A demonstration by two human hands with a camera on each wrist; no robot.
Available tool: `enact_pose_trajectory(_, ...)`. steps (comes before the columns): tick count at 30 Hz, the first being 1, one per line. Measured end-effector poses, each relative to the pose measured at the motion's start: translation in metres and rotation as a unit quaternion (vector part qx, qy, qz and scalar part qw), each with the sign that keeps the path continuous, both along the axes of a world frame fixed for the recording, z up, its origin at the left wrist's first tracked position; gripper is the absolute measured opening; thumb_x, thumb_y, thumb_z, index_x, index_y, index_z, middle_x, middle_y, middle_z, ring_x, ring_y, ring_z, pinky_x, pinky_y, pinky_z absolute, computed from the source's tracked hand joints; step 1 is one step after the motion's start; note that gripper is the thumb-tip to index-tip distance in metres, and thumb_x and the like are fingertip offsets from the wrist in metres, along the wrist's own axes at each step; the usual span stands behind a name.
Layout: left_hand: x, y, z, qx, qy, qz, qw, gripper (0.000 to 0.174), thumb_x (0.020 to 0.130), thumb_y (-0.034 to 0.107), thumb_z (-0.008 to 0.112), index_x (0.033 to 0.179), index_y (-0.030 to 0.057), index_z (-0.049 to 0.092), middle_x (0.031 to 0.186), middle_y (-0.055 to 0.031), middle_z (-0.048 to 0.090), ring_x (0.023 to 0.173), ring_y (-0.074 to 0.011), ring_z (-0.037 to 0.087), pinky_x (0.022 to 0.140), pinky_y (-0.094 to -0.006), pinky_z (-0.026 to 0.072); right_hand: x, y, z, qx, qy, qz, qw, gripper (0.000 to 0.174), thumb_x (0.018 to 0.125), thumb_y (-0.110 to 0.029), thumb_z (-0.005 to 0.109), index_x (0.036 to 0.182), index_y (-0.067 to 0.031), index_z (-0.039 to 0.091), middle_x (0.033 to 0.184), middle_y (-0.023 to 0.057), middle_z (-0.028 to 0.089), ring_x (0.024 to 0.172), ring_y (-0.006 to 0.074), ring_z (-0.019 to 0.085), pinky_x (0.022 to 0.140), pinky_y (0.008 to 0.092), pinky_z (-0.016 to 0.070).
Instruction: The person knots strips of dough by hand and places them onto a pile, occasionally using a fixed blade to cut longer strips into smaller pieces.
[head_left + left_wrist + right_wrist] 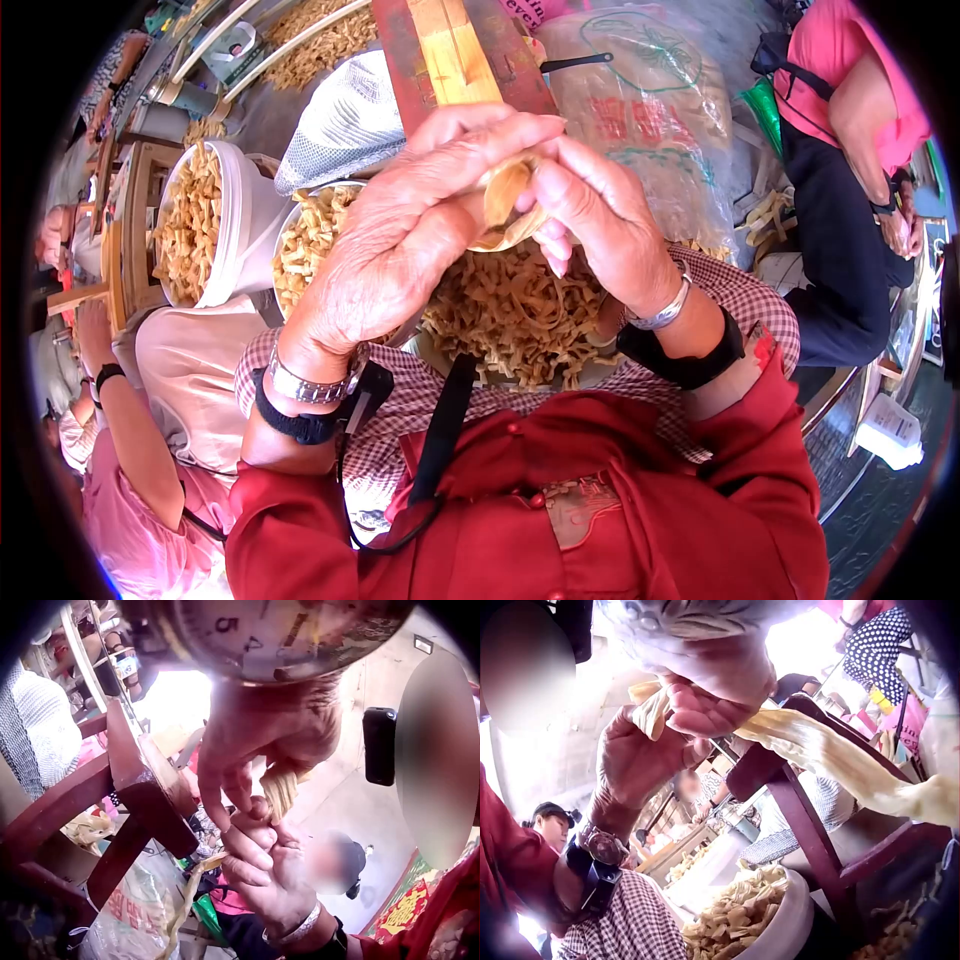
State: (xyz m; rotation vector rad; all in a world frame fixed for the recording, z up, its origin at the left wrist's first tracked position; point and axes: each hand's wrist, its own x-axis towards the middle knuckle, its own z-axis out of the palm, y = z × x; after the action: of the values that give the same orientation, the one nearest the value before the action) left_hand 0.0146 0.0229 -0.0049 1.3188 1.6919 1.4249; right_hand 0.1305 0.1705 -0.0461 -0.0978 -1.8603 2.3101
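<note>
A pale yellow strip, folded into a small loop (508, 192), is held between both hands above a container of knotted strips (530, 310). The left hand (400, 225) pinches one side of the folded piece (279, 793). Curled round its other side is the right hand (605, 210), fingers close to the left fingertips. A long tail of the strip (817, 754) runs out from the right hand (720, 697) in the right wrist view. The left hand (641, 765) shows there beyond the fold. Some fingertips are hidden behind the strip.
Two white buckets (235, 225) of knotted pieces stand at the left, near a white mesh sack (345, 120). A red wooden bench (400, 40) with a yellow board lies ahead. Beside it is a clear plastic bag (650, 120). People sit on both sides.
</note>
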Motion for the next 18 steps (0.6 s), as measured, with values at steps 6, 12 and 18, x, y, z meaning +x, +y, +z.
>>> enact_pose_trajectory(6, 0.010, 0.001, -0.002, -0.062, -0.063, 0.042, 0.995, 0.054, 0.096, 0.044, 0.042, 0.128, 0.0009, 0.050, 0.112, -0.0093, 0.059, 0.098, -0.0198, 0.058, 0.087, -0.0295, 0.0460, -0.004, -0.007, -0.001, 0.022, 0.016, -0.018, 0.999, 0.029, 0.097, -0.026, 0.048, 0.107, 0.0006, 0.048, 0.082, 0.0042, 0.058, 0.054, 0.0066, 0.051, 0.048, 0.0198, 0.0418)
enact_pose_trajectory(12, 0.011, 0.004, -0.008, 0.015, -0.400, -0.027, 0.916, 0.055, 0.097, 0.044, 0.038, 0.120, -0.0040, 0.051, 0.094, -0.0116, 0.061, 0.076, -0.0188, 0.061, 0.068, -0.0328, 0.0544, -0.001, -0.005, 0.000, -0.035, 0.083, -0.030, 0.995, 0.032, 0.095, -0.021, 0.053, 0.115, -0.0001, 0.040, 0.103, 0.0108, 0.061, 0.075, 0.0116, 0.060, 0.064, 0.0226, 0.0497)
enact_pose_trajectory(18, 0.000, -0.003, -0.005, 0.063, -0.521, -0.018, 0.851, 0.045, 0.097, 0.034, 0.043, 0.114, -0.0068, 0.052, 0.100, -0.0112, 0.051, 0.066, -0.0124, 0.048, 0.067, -0.0362, 0.0552, 0.010, 0.019, -0.015, 0.179, 0.053, -0.109, 0.976, 0.029, 0.090, -0.024, 0.061, 0.106, -0.0018, 0.050, 0.081, 0.0007, 0.057, 0.065, 0.0049, 0.051, 0.057, 0.0217, 0.0416)
